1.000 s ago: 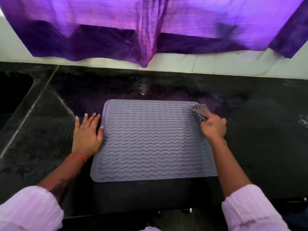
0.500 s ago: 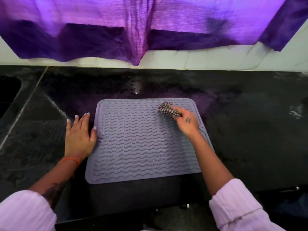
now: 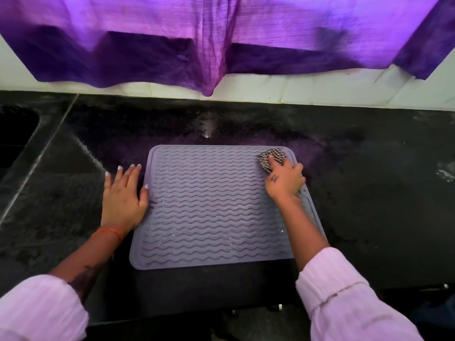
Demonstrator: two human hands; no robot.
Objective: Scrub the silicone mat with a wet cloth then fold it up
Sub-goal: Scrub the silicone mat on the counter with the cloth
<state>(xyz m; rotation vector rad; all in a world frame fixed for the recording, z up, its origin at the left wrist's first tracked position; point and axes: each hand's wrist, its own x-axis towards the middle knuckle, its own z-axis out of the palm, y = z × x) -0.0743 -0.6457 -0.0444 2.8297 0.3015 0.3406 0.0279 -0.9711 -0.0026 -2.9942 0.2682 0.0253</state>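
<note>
Two hands at work on one grey silicone mat [image 3: 211, 207], lying flat near the front edge of a wet black stone desk [image 3: 369, 193]. Left hand [image 3: 124, 195] spread flat, fingers released, palm on the desk just beside the mat's left edge, thumb touching its rim. Right hand [image 3: 283, 178] at the mat's far right corner, fingers grasping a checked cloth [image 3: 272, 157] pressed onto the ridged surface. Dark recess [image 3: 14, 134] at far left, contents not discernible. Purple curtain [image 3: 221, 40] hanging over a white wall behind
</note>
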